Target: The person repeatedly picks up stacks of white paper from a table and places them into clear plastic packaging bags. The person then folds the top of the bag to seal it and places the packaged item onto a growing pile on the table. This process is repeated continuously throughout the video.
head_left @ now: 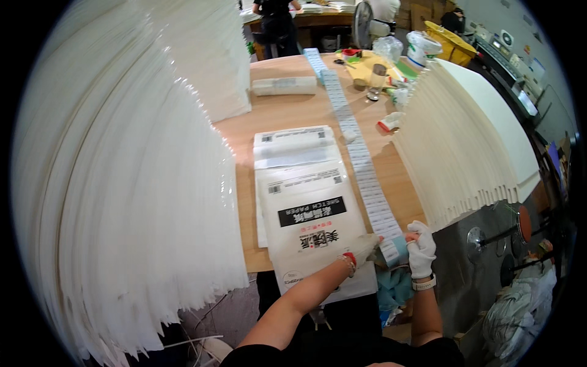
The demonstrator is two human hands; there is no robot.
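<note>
A long strip of pale blue-white labels [369,177] runs down the table toward me, its near end bent over the table's edge. At its left edge my left hand [365,249], in a pale glove with bare fingertips, pinches the strip. My right hand [422,249], in a white glove with fingertips showing, grips the right edge near that end. Beneath my left forearm lie flat plastic packaging bags [312,183], white with a black printed block, stacked and overlapping. Part of the top bag is hidden by that arm.
Tall stacks of white sheets [140,165] fill the left side. Another fanned stack [458,140] stands at the right. Farther back are a rolled plastic bundle [284,85], a glass [376,82] and a white bucket [423,48]. A person [276,24] stands beyond the table [293,113].
</note>
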